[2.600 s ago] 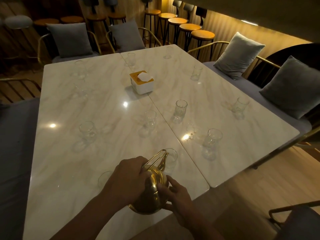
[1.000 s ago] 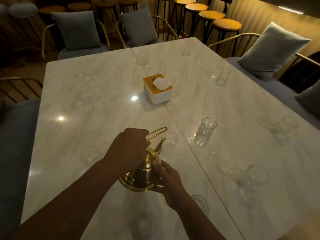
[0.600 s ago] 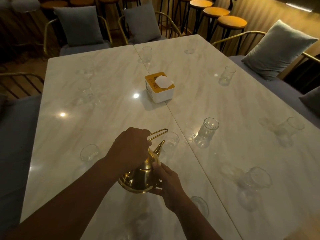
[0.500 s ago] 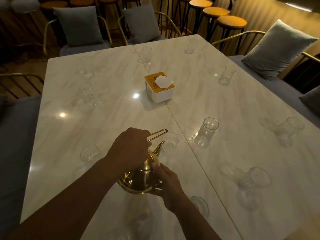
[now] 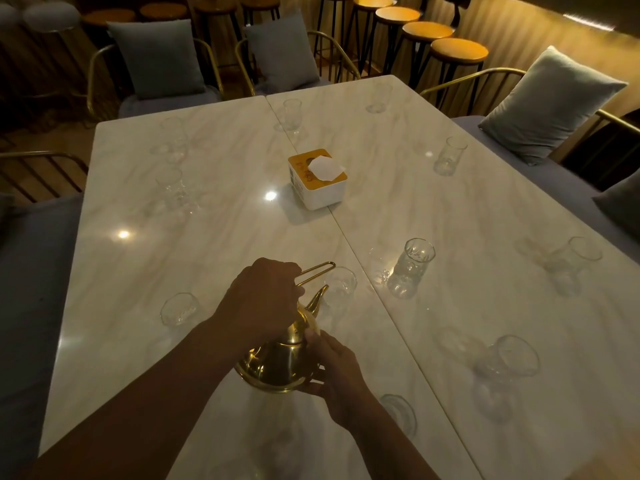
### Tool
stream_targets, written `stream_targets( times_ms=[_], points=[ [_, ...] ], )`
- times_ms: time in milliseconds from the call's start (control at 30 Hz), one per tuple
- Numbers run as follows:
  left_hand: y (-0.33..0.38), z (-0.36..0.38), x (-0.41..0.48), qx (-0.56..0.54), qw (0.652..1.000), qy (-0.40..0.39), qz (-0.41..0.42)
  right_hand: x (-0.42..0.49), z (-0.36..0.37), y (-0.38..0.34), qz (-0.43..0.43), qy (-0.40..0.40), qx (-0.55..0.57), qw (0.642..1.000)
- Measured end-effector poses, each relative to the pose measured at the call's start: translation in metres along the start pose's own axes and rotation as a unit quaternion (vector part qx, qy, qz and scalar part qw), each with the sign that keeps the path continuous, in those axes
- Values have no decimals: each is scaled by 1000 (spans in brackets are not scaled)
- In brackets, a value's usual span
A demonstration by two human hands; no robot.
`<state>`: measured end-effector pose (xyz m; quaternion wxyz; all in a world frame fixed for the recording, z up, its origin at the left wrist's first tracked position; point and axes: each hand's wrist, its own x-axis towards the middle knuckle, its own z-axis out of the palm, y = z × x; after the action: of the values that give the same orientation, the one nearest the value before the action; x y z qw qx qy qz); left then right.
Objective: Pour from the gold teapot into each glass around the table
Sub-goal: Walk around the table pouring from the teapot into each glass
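The gold teapot [image 5: 277, 363] hangs tilted over the marble table [image 5: 214, 220], its spout pointing at the rim of a clear glass [image 5: 339, 285] just beyond it. My left hand [image 5: 259, 301] grips the wire handle on top. My right hand [image 5: 332, 368] presses against the pot's right side and lid. Several more clear glasses stand around the table: one to the right [image 5: 410, 268], one to the left [image 5: 178, 308], one near my right wrist [image 5: 400, 412]. No liquid stream is visible in this dim light.
A white tissue box with a yellow top [image 5: 317, 178] sits mid-table on the seam between the two slabs. Chairs with grey cushions [image 5: 157, 58] line the far side, a cushioned bench [image 5: 550, 105] runs on the right, bar stools [image 5: 459, 51] stand behind.
Over the last seconds the view and teapot moved forward from the glasses at the near edge to one nearer the middle. In the last half second the pot stays tilted at that glass.
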<state>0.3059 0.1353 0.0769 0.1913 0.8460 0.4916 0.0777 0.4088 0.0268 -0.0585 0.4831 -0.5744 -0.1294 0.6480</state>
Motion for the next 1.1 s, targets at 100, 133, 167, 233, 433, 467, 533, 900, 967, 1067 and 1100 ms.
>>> stream_targets(
  times_ms=[100, 133, 167, 233, 433, 467, 533, 900, 967, 1067, 1100],
  points=[
    [1, -1, 0, 1, 1000, 1, 2, 0, -1, 0, -1, -1, -1, 1000],
    [2, -1, 0, 2, 1000, 2, 4, -1, 0, 0, -2, -1, -3, 1000],
    [2, -1, 0, 1, 1000, 4, 6, -1, 0, 0, -2, 0, -4, 1000],
    [4, -2, 0, 1, 1000, 7, 10, -1, 0, 0, -2, 0, -6, 1000],
    [5, -1, 2, -2, 1000, 4, 11, -2, -1, -1, 2, 1, -4, 1000],
    [5, -1, 2, -1, 1000, 6, 11, -2, -1, -1, 2, 2, -5, 1000],
    [6, 0, 1, 0, 1000, 7, 10, -3, -1, -1, 2, 3, -7, 1000],
    [10, -2, -2, -3, 1000, 8, 4, -5, -3, -1, -5, -8, -5, 1000],
    [10, -3, -2, -1, 1000, 10, 3, -5, -4, 1, -9, -11, -4, 1000],
    [10, -3, -3, 0, 1000, 16, 4, -4, -5, 2, -15, -11, -6, 1000],
    [10, -3, -3, 0, 1000, 15, 4, -4, -5, 2, -15, -9, -8, 1000]
  ],
)
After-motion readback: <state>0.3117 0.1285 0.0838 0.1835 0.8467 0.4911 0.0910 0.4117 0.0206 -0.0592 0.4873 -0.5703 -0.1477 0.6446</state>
